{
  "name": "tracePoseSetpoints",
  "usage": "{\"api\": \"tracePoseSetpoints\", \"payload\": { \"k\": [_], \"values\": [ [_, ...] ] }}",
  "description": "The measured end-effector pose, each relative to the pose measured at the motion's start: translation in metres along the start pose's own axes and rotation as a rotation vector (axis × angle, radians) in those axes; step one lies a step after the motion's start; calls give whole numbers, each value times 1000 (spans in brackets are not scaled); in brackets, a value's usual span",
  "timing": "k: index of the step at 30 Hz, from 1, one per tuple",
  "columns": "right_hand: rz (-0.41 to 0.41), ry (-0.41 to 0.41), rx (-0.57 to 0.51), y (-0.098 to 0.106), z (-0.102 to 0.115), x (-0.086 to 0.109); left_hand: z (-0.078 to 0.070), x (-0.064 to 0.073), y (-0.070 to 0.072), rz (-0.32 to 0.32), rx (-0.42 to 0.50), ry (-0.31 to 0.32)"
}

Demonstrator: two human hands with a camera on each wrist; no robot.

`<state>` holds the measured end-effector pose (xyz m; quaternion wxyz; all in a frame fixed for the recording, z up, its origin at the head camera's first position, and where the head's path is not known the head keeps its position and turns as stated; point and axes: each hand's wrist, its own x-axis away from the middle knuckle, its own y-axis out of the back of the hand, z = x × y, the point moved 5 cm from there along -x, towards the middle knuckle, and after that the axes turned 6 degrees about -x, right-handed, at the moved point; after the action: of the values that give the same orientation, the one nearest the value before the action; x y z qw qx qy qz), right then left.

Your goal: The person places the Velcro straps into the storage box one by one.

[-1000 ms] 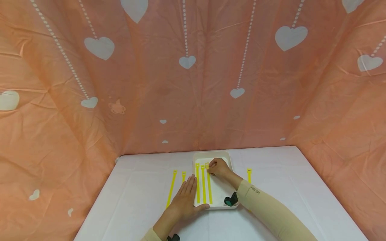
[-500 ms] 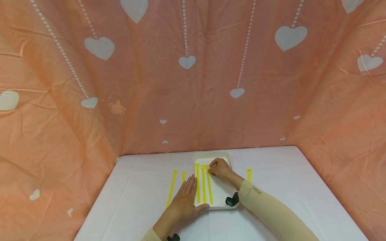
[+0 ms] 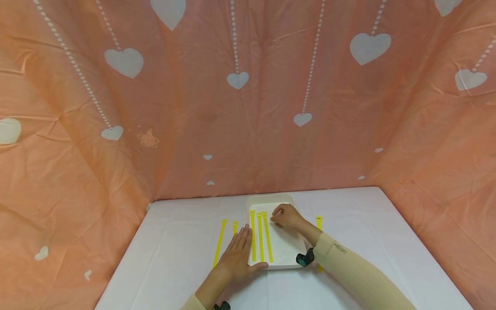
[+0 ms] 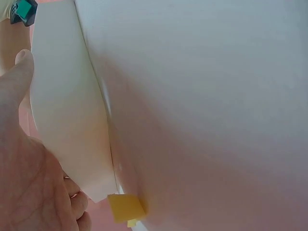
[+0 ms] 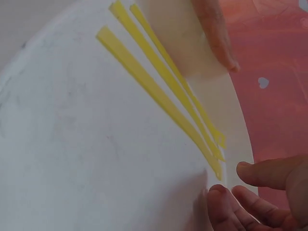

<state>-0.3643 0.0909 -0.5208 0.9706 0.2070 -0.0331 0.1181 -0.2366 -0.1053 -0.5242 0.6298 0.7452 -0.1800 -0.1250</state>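
Observation:
Three yellow straps, each with a slotted head, lie side by side in a white tray (image 3: 271, 199); the rightmost strap (image 3: 268, 239) slants slightly. My left hand (image 3: 236, 255) rests along the tray's left rim, fingers straight and thumb out by the near corner. In the left wrist view its palm lies against the tray's outer wall (image 4: 72, 106). Over the tray floor, just right of the strap heads, is my right hand (image 3: 287, 216). The right wrist view shows its thumb and fingertips apart, holding nothing, near the head of the closest strap (image 5: 163, 103).
Left of the tray, a yellow strap (image 3: 219, 243) lies on the white tablecloth (image 3: 174, 241), and another strap (image 3: 234, 226) is partly hidden by my left hand. A further strap (image 3: 319, 221) lies to the right, partly under my right forearm. An orange heart-patterned curtain (image 3: 255, 142) surrounds the table.
My right hand has let go of the rightmost strap in the tray and shifted a little to the right. The left hand stays at the rim. The head view has turned slightly.

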Motion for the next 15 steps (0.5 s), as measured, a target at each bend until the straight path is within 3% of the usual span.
{"api": "tracePoseSetpoints", "payload": {
  "k": [15],
  "values": [
    [-55,57,-104,23,4,15,0,0,-1,7,10,9]
  ]
}}
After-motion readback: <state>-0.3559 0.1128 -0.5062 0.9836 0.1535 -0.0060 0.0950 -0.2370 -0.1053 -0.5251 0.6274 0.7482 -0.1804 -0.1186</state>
